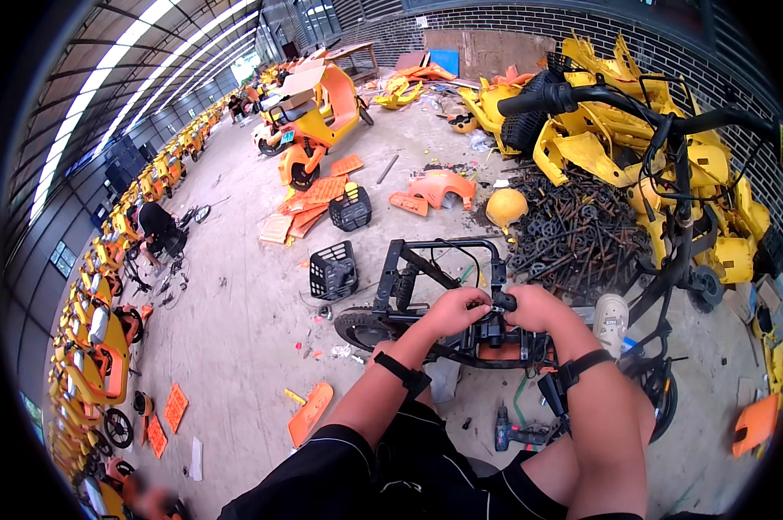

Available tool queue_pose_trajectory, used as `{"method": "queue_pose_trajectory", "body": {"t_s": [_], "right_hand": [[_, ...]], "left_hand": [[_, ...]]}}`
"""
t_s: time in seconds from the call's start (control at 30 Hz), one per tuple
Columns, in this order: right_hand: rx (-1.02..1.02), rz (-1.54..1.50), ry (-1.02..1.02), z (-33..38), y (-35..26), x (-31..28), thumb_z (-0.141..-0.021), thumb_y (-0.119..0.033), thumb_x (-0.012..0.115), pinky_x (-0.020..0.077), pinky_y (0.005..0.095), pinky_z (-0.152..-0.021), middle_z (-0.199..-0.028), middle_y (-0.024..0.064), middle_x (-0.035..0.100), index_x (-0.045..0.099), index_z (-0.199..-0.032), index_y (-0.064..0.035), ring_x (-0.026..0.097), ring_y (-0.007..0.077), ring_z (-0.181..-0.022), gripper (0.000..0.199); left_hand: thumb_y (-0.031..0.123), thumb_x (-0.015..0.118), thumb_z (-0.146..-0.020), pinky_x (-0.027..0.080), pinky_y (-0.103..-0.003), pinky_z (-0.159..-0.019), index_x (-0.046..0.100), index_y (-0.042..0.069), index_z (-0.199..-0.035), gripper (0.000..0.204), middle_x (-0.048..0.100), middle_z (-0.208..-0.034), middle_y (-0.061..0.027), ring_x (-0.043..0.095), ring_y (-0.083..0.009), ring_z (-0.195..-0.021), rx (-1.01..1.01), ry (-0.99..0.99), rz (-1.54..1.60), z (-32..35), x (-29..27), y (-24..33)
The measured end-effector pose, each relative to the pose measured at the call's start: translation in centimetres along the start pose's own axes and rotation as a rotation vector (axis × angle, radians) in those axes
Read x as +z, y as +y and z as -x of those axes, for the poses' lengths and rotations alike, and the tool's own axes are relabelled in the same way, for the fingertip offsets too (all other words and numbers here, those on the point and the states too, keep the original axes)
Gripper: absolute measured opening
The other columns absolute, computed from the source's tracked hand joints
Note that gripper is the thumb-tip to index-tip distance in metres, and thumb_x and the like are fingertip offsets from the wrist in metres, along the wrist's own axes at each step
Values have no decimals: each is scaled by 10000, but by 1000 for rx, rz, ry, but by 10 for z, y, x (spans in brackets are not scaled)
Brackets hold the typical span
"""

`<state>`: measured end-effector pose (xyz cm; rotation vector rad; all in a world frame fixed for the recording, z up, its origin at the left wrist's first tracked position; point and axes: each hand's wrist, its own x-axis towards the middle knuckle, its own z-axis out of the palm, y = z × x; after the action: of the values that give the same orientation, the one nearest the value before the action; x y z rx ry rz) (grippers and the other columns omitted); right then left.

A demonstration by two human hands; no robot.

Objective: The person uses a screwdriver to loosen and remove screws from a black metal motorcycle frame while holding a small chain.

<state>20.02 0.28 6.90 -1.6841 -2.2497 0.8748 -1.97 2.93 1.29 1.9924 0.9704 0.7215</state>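
A stripped black scooter frame [439,245] stands before me, with its rear wheel [359,328] to the left and its handlebar [639,108] at the upper right. Over the middle of the frame, my left hand [455,314] pinches its fingers at a small fitting too hidden to name. Close beside it, my right hand [533,310] closes around a black rounded part [504,302] on the frame. The fingers of both hands nearly meet there. A cordless drill [517,431] lies on the floor below, near my right knee.
Black plastic baskets [334,270] and orange panels [326,191] lie beyond the frame. Rusty metal parts [582,230] and yellow body panels [617,130] are heaped at the right. An orange-yellow scooter [326,117] stands farther off. A person [155,227] crouches by parts at the left, near rows of scooters.
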Motion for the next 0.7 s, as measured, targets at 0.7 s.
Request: {"method": "queue_pose_trajectory", "body": {"t_s": [0.7], "right_hand": [[179,0,-142,-3,-19,-5,-667,-189,745,547,392,-778,-922,189,720,722,-954,-21,697,322,-841,333]], "left_hand": [[123,700,-883,524,-338,-811,687,38,-986,135,664,-913,-104,666,-230,-864,100,78,-67,4,6,0]]}}
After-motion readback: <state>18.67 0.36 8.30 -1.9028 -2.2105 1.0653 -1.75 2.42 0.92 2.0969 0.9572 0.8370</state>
